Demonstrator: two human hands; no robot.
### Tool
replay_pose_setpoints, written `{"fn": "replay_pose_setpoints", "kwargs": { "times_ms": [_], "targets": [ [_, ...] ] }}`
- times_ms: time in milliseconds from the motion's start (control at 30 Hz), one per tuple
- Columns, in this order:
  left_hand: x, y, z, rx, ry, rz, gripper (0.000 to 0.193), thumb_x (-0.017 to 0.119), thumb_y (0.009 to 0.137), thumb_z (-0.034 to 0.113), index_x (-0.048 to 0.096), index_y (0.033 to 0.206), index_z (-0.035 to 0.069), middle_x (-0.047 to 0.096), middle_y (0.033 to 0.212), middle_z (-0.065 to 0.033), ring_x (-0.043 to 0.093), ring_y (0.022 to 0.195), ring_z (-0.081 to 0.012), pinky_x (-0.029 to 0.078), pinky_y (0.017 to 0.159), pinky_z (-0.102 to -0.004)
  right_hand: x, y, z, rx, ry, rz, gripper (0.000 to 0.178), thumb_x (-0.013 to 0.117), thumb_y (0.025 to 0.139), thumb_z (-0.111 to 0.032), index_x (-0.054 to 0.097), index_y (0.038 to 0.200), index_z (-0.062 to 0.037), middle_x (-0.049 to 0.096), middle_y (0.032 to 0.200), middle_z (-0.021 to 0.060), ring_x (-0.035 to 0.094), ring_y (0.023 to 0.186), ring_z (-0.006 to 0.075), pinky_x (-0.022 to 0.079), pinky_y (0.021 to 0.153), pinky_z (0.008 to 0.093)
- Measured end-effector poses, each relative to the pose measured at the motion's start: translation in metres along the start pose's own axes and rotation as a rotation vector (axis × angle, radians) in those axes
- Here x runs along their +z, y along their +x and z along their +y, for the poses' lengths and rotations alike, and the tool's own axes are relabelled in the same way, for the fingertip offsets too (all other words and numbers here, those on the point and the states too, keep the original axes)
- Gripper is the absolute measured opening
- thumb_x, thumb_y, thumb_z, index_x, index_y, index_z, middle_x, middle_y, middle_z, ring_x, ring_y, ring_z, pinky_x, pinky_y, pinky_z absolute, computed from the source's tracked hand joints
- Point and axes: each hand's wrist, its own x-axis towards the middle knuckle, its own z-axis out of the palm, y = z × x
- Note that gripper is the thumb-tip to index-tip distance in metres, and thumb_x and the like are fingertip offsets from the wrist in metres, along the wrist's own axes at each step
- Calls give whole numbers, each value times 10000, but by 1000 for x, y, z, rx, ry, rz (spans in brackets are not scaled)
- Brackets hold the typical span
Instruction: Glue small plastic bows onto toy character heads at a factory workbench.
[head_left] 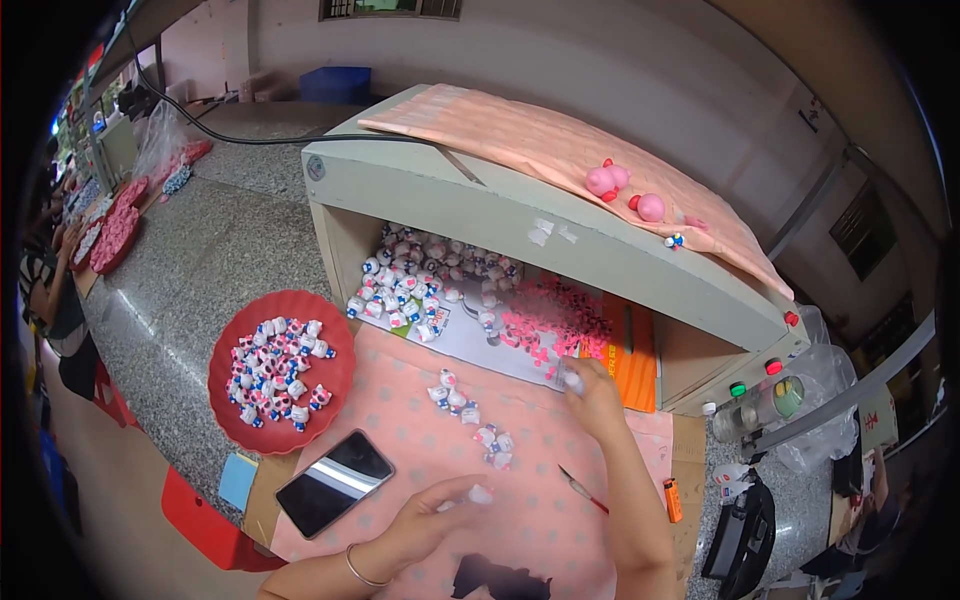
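Note:
My left hand [436, 520] is over the pink cloth, fingers curled together, with something small and white at the fingertips that I cannot make out. My right hand [597, 397] reaches to the opening of the grey box, fingers bent and blurred beside the small pink pieces [553, 318]. A whitish bit shows at its fingertips, too smeared to name. Between the hands stand small white and blue cat figurines [455, 400] and a second cluster of figurines [495, 445]. More white figurines [398, 290] are heaped inside the box.
A red scalloped bowl [222, 375] of figurines stands left of the cloth. A phone [335, 484], a thin brush-like tool [582, 487] and an orange lighter [673, 500] lie nearby. The grey box [480, 195] bounds the far side; bottles [735, 420] stand right.

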Motion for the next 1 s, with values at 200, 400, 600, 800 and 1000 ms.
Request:
{"fn": "replay_pose_setpoints", "kwargs": {
  "times_ms": [200,400,600,800,1000],
  "targets": [
    [2,0,-2,-1,14,-8,389,519,818,17,457,1200,58,551,1043,-52,545,957,-154,458,726,-267,4,-5,0,-6,17,-61,240,595,697,-40,567,935,-36,527,974,115,553,834,309,450,734,355],
    [2,-1,0,-7,-62,1,364,532,809,11,490,1169,45,559,1059,-45,527,952,-122,439,801,-255,17,-12,2,-24,-259,-222,241,612,684,-48,573,922,-60,532,962,123,544,801,297,458,686,359],
    [2,-1,0,2,-48,-10,360,529,808,3,492,1163,42,555,1065,-46,525,961,-125,437,822,-262,-16,-48,-27,504,473,-53,109,579,759,-42,577,866,-20,544,800,66,531,579,115,419,485,243],
    [2,-1,-5,21,14,-44,335,540,816,32,500,1149,40,551,1072,-46,519,971,-118,438,821,-252,-57,-103,-88,479,686,-17,85,578,764,-4,573,846,18,539,682,41,494,530,71,380,437,198],
    [1,-1,-15,46,239,-38,340,537,827,52,485,1163,35,547,1063,-47,518,944,-110,451,782,-254,-46,-128,-126,737,1064,-137,49,588,763,13,574,809,25,542,677,53,492,516,85,391,435,207]
  ]
}}
